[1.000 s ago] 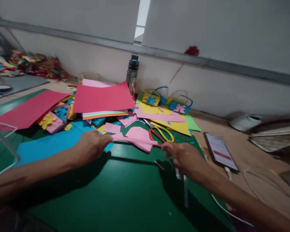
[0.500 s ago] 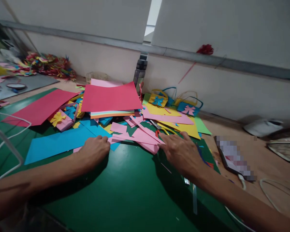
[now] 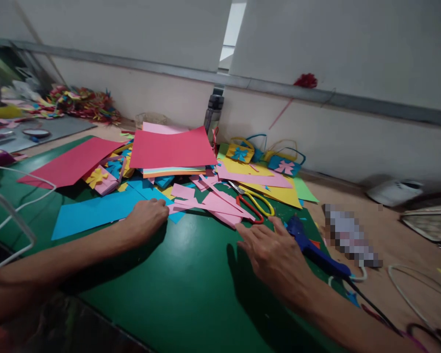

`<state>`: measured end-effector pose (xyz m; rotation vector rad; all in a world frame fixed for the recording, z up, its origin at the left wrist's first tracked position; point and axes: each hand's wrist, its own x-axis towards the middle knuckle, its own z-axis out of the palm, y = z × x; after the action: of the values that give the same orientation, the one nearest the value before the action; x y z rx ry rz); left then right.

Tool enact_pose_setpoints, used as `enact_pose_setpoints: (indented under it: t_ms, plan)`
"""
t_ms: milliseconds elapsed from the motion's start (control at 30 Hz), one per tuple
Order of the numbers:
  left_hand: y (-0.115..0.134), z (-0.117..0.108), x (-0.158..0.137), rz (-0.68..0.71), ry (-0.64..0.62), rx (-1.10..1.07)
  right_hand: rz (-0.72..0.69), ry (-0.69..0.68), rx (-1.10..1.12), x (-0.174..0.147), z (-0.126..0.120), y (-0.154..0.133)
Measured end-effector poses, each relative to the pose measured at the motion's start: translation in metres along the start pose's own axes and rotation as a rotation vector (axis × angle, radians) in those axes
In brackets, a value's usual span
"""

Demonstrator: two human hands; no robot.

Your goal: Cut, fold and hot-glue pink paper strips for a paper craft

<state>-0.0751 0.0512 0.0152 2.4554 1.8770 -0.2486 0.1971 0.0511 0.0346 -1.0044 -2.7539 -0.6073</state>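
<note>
1. The right hand (image 3: 270, 247) has let go of a pink strip (image 3: 226, 196); its fingers are spread, holding nothing, so that hand seems free.
2. The strip lies slantwise among pink scraps (image 3: 183, 191), toward the tabletop's (image 3: 191, 279) far edge.
3. The left hand (image 3: 149, 220) sits at the scraps' left end, fingers curled; whether they grip any cannot be told.
4. Scissors (image 3: 244, 191) beyond the right hand and a blue glue gun (image 3: 316, 251) near the right edge crowd it.

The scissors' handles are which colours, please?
The handles are red and yellow, in the head view.
</note>
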Motion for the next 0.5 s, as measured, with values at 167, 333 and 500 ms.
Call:
enact_pose_setpoints:
  t_ms: [167,333,500]
  plan:
    - [-0.001,-0.002,0.004,-0.024,0.036,-0.061,0.004,0.024,-0.007,-0.010,0.002,-0.002]
    - [-0.010,0.000,0.014,-0.064,0.049,-0.149,0.011,-0.002,0.018,-0.009,0.004,-0.006]
    - [-0.012,0.003,0.017,-0.059,0.095,-0.209,0.001,-0.038,0.086,0.003,0.009,-0.014]
